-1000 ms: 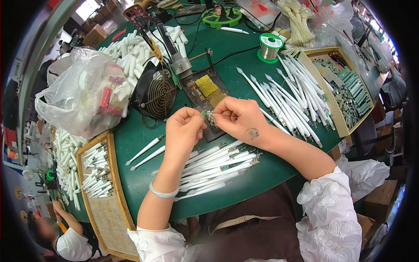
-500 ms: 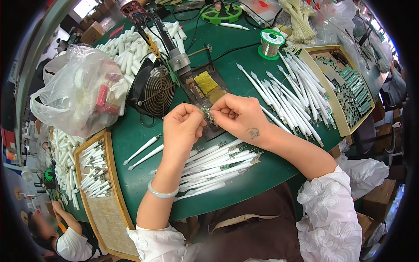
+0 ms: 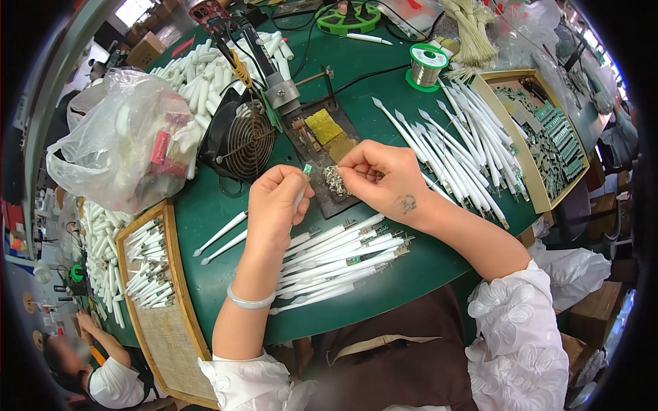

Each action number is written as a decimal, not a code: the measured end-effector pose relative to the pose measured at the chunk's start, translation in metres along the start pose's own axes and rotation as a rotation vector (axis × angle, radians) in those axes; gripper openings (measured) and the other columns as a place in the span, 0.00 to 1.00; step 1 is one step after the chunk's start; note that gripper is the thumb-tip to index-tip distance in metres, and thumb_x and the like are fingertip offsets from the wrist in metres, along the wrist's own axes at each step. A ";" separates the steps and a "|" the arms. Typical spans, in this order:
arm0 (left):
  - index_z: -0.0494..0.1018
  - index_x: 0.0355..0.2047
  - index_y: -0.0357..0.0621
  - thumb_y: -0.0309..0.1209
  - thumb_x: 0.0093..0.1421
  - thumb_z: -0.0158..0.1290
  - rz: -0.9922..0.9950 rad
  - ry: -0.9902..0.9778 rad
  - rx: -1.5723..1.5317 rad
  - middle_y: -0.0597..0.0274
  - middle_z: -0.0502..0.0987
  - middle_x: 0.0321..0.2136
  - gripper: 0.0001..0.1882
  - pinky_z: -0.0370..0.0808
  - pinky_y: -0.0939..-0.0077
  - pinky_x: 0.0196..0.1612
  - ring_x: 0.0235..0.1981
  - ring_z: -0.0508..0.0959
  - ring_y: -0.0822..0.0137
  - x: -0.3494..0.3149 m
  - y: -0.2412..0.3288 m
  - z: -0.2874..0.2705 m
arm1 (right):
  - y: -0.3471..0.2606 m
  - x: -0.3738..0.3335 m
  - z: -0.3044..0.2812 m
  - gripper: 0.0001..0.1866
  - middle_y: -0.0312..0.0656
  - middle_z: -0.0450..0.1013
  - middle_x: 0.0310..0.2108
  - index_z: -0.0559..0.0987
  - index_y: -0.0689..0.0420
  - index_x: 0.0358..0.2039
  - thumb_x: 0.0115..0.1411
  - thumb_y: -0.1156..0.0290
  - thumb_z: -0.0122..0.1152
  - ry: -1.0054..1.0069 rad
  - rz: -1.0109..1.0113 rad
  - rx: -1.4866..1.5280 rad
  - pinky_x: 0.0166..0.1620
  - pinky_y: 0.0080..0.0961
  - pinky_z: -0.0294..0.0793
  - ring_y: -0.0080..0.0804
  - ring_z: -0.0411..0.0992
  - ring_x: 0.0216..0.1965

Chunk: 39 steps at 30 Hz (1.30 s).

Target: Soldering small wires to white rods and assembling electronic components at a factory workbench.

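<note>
My left hand (image 3: 277, 198) is closed, with a small green circuit board (image 3: 308, 168) poking up between thumb and forefinger. Something white shows between its fingers, possibly a white stick joined to the board. My right hand (image 3: 380, 178) is pinched at the edge of a heap of tiny metal parts (image 3: 334, 181) on a dark work plate (image 3: 348, 127); what its fingertips hold is hidden. Below the hands lie several white pen-like sticks (image 3: 343, 257) with circuit boards at their ends. Two more sticks (image 3: 223, 233) lie left of my left wrist.
A fan (image 3: 250, 133) and a clamped metal holder (image 3: 281, 92) stand beyond my left hand. More pen-like sticks (image 3: 445, 151), a solder spool (image 3: 426, 65) and a box of circuit boards (image 3: 548, 192) are at the right. A plastic bag (image 3: 123, 137) and a wooden tray (image 3: 185, 301) are at the left.
My hands have moved apart, the left one slightly to the left and the right one slightly right. The green board in my left hand and the metal heap have come into plain view.
</note>
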<state>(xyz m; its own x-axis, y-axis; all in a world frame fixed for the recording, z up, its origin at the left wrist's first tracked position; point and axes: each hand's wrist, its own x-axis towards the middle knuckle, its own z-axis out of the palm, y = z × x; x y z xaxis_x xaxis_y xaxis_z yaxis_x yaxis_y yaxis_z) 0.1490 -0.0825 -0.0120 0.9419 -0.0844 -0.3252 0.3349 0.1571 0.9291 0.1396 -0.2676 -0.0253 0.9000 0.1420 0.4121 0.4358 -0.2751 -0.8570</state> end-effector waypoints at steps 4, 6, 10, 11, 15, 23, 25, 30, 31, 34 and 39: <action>0.70 0.26 0.40 0.23 0.54 0.49 0.041 0.039 0.075 0.64 0.73 0.19 0.01 0.55 0.87 0.13 0.14 0.66 0.80 -0.003 -0.001 0.001 | 0.000 -0.001 -0.002 0.04 0.29 0.70 0.20 0.76 0.62 0.28 0.54 0.78 0.63 -0.011 0.021 0.026 0.23 0.09 0.62 0.08 0.62 0.20; 0.70 0.26 0.39 0.23 0.54 0.50 0.077 0.039 0.110 0.64 0.73 0.19 0.01 0.57 0.87 0.14 0.14 0.67 0.79 -0.005 -0.002 0.000 | 0.001 -0.001 -0.002 0.04 0.28 0.69 0.19 0.76 0.62 0.28 0.54 0.79 0.62 -0.019 0.036 0.030 0.23 0.09 0.61 0.08 0.62 0.20; 0.70 0.27 0.38 0.22 0.54 0.50 0.164 0.046 0.190 0.64 0.73 0.20 0.00 0.62 0.87 0.17 0.15 0.68 0.79 -0.011 -0.002 0.000 | 0.001 -0.002 -0.004 0.03 0.27 0.67 0.19 0.75 0.61 0.27 0.55 0.79 0.61 -0.040 0.062 0.059 0.22 0.08 0.59 0.08 0.60 0.20; 0.70 0.27 0.38 0.22 0.54 0.50 0.163 0.052 0.190 0.64 0.73 0.20 0.00 0.62 0.87 0.17 0.15 0.68 0.79 -0.013 -0.002 -0.002 | 0.001 -0.002 -0.004 0.03 0.27 0.67 0.19 0.75 0.61 0.27 0.55 0.79 0.61 -0.046 0.061 0.063 0.22 0.08 0.59 0.08 0.60 0.20; 0.70 0.27 0.36 0.22 0.55 0.50 0.209 0.076 0.257 0.65 0.73 0.20 0.01 0.65 0.88 0.21 0.18 0.70 0.79 -0.019 -0.005 -0.017 | 0.002 -0.004 -0.003 0.03 0.27 0.67 0.20 0.74 0.61 0.27 0.55 0.79 0.61 -0.075 0.065 0.057 0.23 0.08 0.59 0.07 0.60 0.21; 0.74 0.30 0.35 0.24 0.52 0.56 0.695 0.147 1.259 0.53 0.74 0.30 0.06 0.71 0.69 0.39 0.34 0.73 0.54 -0.040 -0.010 -0.076 | -0.007 -0.007 -0.005 0.04 0.29 0.67 0.18 0.75 0.61 0.27 0.53 0.78 0.61 -0.248 0.030 -0.013 0.22 0.10 0.61 0.10 0.61 0.19; 0.74 0.31 0.36 0.25 0.52 0.56 0.739 0.153 1.277 0.53 0.74 0.32 0.07 0.70 0.68 0.40 0.36 0.72 0.54 -0.047 -0.011 -0.069 | -0.008 -0.008 -0.004 0.04 0.32 0.68 0.18 0.75 0.61 0.27 0.52 0.77 0.62 -0.294 -0.024 -0.055 0.22 0.13 0.62 0.13 0.62 0.18; 0.73 0.33 0.36 0.24 0.52 0.56 0.688 -0.189 1.156 0.54 0.72 0.33 0.08 0.69 0.71 0.40 0.36 0.72 0.58 -0.053 -0.009 -0.046 | -0.005 -0.009 -0.004 0.04 0.33 0.69 0.18 0.75 0.61 0.27 0.52 0.76 0.62 -0.299 -0.020 -0.067 0.22 0.14 0.64 0.14 0.63 0.18; 0.73 0.33 0.36 0.25 0.52 0.56 0.566 -0.223 1.135 0.55 0.71 0.31 0.09 0.69 0.71 0.39 0.35 0.72 0.59 -0.051 -0.011 -0.044 | -0.005 -0.008 -0.004 0.04 0.33 0.69 0.18 0.75 0.61 0.27 0.52 0.76 0.62 -0.300 -0.021 -0.072 0.22 0.14 0.64 0.14 0.63 0.18; 0.72 0.32 0.36 0.26 0.53 0.56 0.449 -0.265 1.107 0.57 0.69 0.28 0.08 0.68 0.73 0.37 0.31 0.70 0.61 -0.046 -0.012 -0.044 | -0.007 -0.008 -0.005 0.04 0.33 0.69 0.18 0.75 0.61 0.26 0.52 0.76 0.62 -0.333 -0.013 -0.084 0.22 0.14 0.64 0.15 0.63 0.18; 0.71 0.31 0.35 0.25 0.56 0.53 0.408 -0.236 1.125 0.59 0.69 0.26 0.05 0.68 0.75 0.33 0.28 0.70 0.67 -0.042 -0.009 -0.045 | -0.009 -0.008 -0.005 0.04 0.33 0.66 0.16 0.75 0.60 0.27 0.52 0.76 0.62 -0.359 -0.003 -0.071 0.22 0.17 0.63 0.17 0.61 0.17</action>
<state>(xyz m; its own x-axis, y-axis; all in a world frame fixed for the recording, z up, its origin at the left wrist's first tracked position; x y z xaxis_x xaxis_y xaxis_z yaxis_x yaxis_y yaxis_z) 0.1078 -0.0366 -0.0151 0.9052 -0.4229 -0.0429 -0.3047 -0.7161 0.6280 0.1288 -0.2709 -0.0191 0.8441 0.4639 0.2690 0.4492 -0.3377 -0.8271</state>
